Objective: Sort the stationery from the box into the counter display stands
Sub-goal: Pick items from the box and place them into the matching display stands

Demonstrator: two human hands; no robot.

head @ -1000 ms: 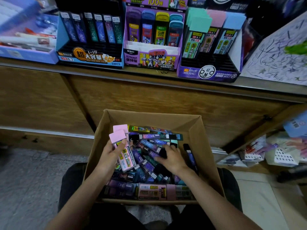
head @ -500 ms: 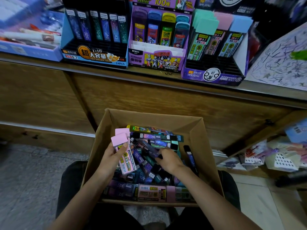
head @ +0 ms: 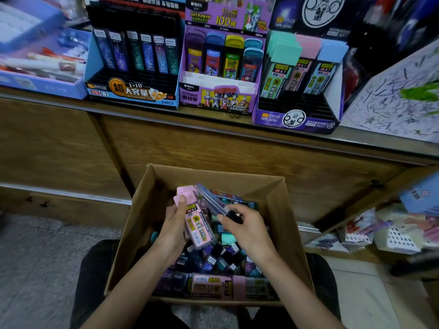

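Observation:
A cardboard box (head: 287,224) rests on my lap, filled with several small lead cases. My left hand (head: 172,227) grips pink-capped cases (head: 198,227), thumb on the pink cap. My right hand (head: 244,225) pinches a dark blue-purple case (head: 211,199), lifted clear of the pile and slanting up to the left. On the counter stand three displays: a blue stand (head: 131,95) with dark constellation cases, a purple Ultraman stand (head: 217,100) with coloured cases, and a purple stand (head: 297,118) with teal, pink and blue capped cases.
A wooden counter front (head: 213,148) rises just behind the box. A blue tray of pens (head: 42,84) sits at the left on the counter, and a scribbled test sheet (head: 399,100) at the right. Low shelves with packets (head: 392,231) lie at the right.
My right hand has come up out of the pile holding a dark case. My left hand with the pink cases has shifted slightly up and right.

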